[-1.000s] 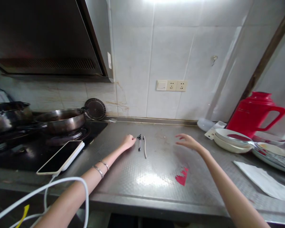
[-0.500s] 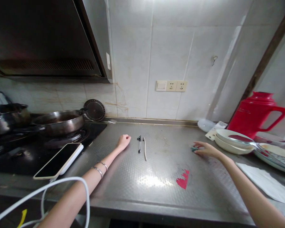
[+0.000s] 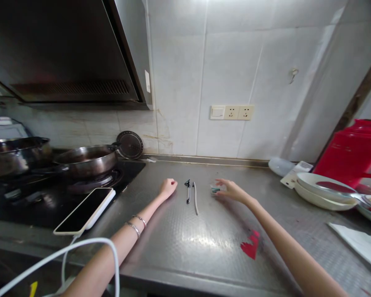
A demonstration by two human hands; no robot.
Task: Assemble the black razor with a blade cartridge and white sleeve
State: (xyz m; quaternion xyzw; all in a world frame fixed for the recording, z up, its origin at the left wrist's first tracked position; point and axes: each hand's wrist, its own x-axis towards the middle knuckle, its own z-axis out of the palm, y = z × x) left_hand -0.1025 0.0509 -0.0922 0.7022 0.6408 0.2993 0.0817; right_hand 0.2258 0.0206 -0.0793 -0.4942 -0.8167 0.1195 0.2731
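Observation:
On the metal counter [image 3: 160, 247], my left hand [image 3: 168, 188] rests curled closed, just left of a black and silver razor-like item [image 3: 188, 192]. Whether anything is inside its fingers is hidden. A thin whitish stick [image 3: 196, 199] lies to the right of that item, the two roughly parallel and apart. My right hand [image 3: 230, 191] is farther right, its fingers and thumb around a small clear packet with dark green stripes [image 3: 215, 190].
A phone [image 3: 83, 211] with a white cable lies at the left by the stove, where pans [image 3: 91, 165] stand. A red jug [image 3: 349, 154], stacked dishes [image 3: 323, 194] and white paper [image 3: 360, 243] are at the right. Torn red paper [image 3: 251, 246] lies near the front.
My right hand has moved left with the small packet, toward the stick. My left hand stays beside the razor-like item. The view has shifted slightly to the left.

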